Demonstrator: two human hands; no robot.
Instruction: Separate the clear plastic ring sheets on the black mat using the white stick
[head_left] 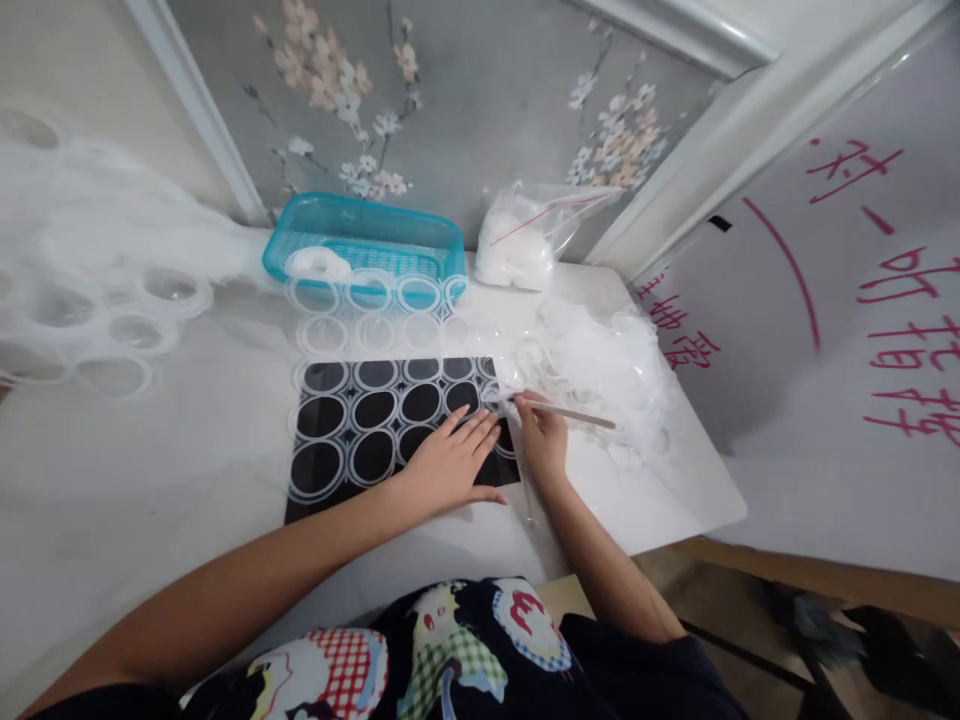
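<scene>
My left hand (450, 462) lies flat with its fingers stretched out. It presses on a clear plastic sheet of rings (373, 410), which rests partly over a black mat (324, 462). Pinched between the fingers of my right hand (546, 445) is a thin, flat, light brown stick (581, 414). The stick's front end is close to my left fingertips, at the right side of the ring sheet; its exact contact there is too small to make out. Right of this hand spreads a heap of clear and white plastic scraps (622, 370).
A blue plastic basket (457, 240) with white round pieces in it stands at the back, beside a zip bag of white material (517, 250). Many punched plastic sheets (112, 240) pile up at the left. A whiteboard (757, 420) with red writing stands at the right.
</scene>
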